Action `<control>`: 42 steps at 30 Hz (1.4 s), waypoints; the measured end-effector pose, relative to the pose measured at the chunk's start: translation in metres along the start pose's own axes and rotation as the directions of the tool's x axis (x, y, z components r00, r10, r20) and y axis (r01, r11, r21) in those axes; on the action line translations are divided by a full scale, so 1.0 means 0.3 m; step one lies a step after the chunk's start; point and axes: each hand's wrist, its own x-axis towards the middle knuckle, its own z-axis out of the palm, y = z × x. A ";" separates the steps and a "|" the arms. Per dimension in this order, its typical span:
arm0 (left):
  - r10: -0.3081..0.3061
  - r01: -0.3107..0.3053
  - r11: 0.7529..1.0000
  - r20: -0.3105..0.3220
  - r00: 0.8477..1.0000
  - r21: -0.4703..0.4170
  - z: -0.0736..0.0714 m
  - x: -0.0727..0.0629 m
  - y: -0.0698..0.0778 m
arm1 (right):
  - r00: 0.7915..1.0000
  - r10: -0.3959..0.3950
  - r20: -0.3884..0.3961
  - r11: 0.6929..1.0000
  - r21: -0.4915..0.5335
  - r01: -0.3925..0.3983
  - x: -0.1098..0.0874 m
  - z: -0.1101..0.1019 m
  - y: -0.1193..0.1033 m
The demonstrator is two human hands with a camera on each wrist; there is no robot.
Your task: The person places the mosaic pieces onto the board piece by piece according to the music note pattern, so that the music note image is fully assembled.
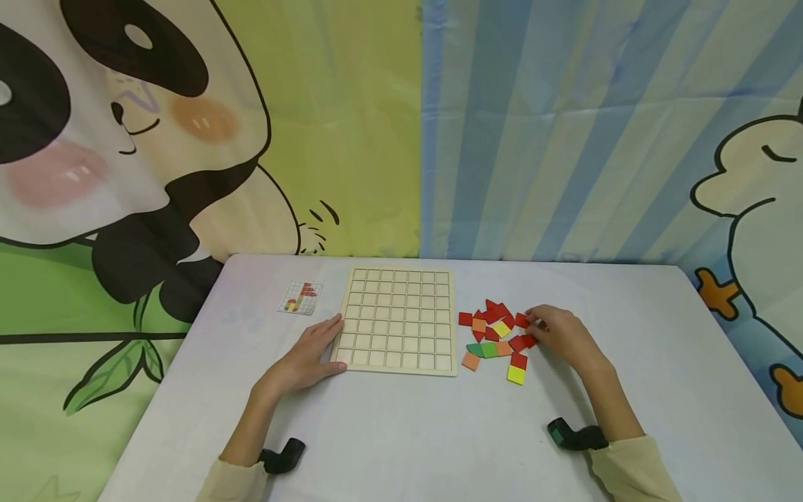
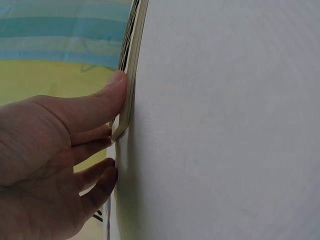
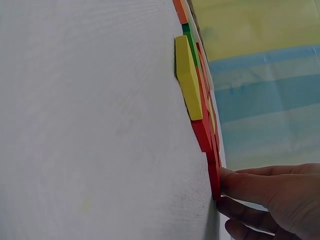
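A pale wooden board (image 1: 399, 321) with a grid of square recesses lies on the table. My left hand (image 1: 311, 354) rests against its left side, with fingers loosely extended and the thumb at the near left corner. In the left wrist view, the thumb touches the edge of the board (image 2: 131, 95). To the right of the board, my right hand (image 1: 560, 336) pinches a red tile (image 1: 523, 320) at the edge of a loose group of tiles. In the right wrist view, thumb and finger meet at the end of a red tile (image 3: 214, 180).
Red, orange, green and yellow tiles lie close together, including a yellow tile (image 1: 516, 375) nearest me and an orange tile (image 1: 470, 360). A small pattern card (image 1: 300, 298) lies left of the board on the white table (image 1: 401, 439). Printed curtains (image 1: 351, 125) hang behind.
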 end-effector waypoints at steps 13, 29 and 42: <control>0.002 -0.002 1.000 -0.012 1.000 -0.003 0.007 0.005 0.001 | 0.998 0.054 -0.027 0.999 0.002 -0.054 -0.003 0.017 -0.001; -0.018 0.012 0.999 -0.129 0.992 -0.048 0.054 0.019 -0.006 | 0.997 0.076 0.006 0.997 0.025 -0.076 0.008 0.020 -0.005; -0.035 0.008 0.986 -0.162 0.986 -0.166 0.075 0.047 -0.001 | 0.997 0.078 -0.022 0.990 0.118 -0.075 -0.001 0.001 0.027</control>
